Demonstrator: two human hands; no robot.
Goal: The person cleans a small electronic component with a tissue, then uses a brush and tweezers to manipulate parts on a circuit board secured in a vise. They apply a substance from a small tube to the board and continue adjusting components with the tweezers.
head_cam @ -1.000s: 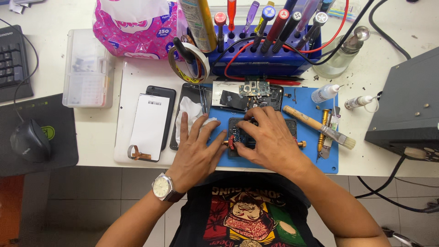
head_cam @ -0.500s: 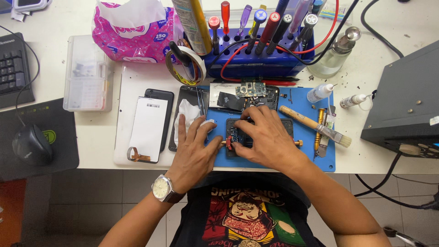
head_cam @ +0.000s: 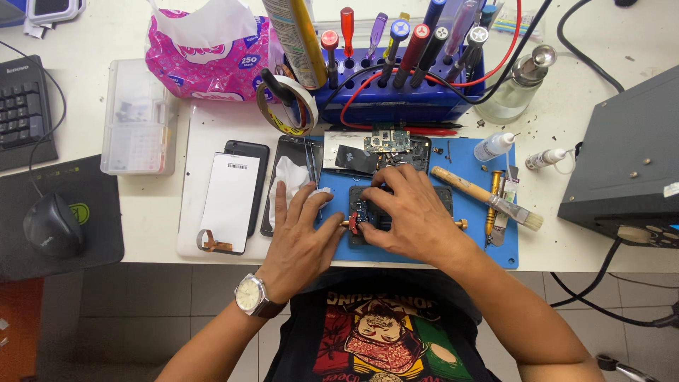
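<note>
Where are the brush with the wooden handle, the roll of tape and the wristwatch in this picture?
brush (head_cam: 467, 188), head view, on the wooden handle.
roll of tape (head_cam: 272, 106), head view, on the left side of its ring.
wristwatch (head_cam: 247, 294), head view, on the pale dial.

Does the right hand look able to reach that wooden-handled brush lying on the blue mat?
Probably yes: the wooden-handled brush lies just beside the right hand on the blue mat, with nothing between them.
</note>
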